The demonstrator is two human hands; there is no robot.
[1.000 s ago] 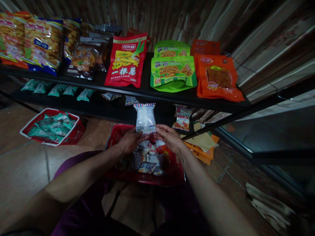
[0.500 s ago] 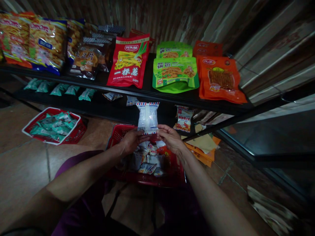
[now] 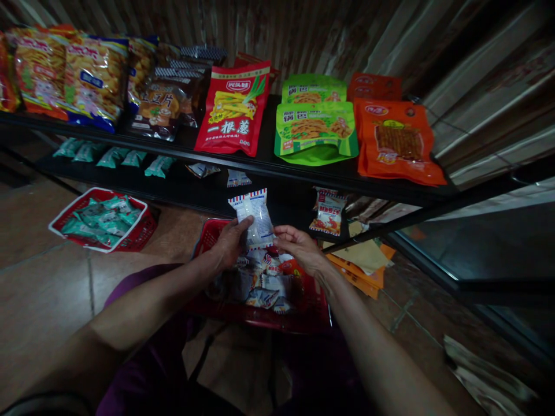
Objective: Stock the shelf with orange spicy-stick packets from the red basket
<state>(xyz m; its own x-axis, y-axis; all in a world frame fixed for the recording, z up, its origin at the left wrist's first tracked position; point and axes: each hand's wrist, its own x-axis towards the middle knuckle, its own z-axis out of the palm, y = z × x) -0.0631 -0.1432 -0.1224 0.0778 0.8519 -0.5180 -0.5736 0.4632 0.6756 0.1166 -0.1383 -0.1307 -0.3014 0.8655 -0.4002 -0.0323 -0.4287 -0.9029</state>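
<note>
A small white snack bag (image 3: 259, 222) with red-and-blue striped ends is held over the red basket (image 3: 260, 319), its printed back facing me. My left hand (image 3: 229, 241) grips the bag's left side, thumb lying across the front. The fingers of my right hand (image 3: 299, 247) are bent and pinch at the bag's lower right corner. More striped snack bags (image 3: 262, 283) lie heaped inside the basket below. On the lower shelf (image 3: 286, 202), a similar bag (image 3: 328, 212) leans at the right, front outward, and others lie further back to the left.
Along the upper shelf (image 3: 260, 162) stand a red bag (image 3: 234, 110), green pouches (image 3: 315, 133), orange packets (image 3: 395, 141) and several chip bags (image 3: 93, 81). Teal packets (image 3: 113, 156) lie on the lower shelf. A white-rimmed basket (image 3: 104, 249) holds more. Flattened cardboard (image 3: 359, 260) lies at right.
The snack bag has tilted and shifted slightly left and lower. My left thumb has moved up onto its face, while my right hand stays at its lower corner. The view has shifted slightly.
</note>
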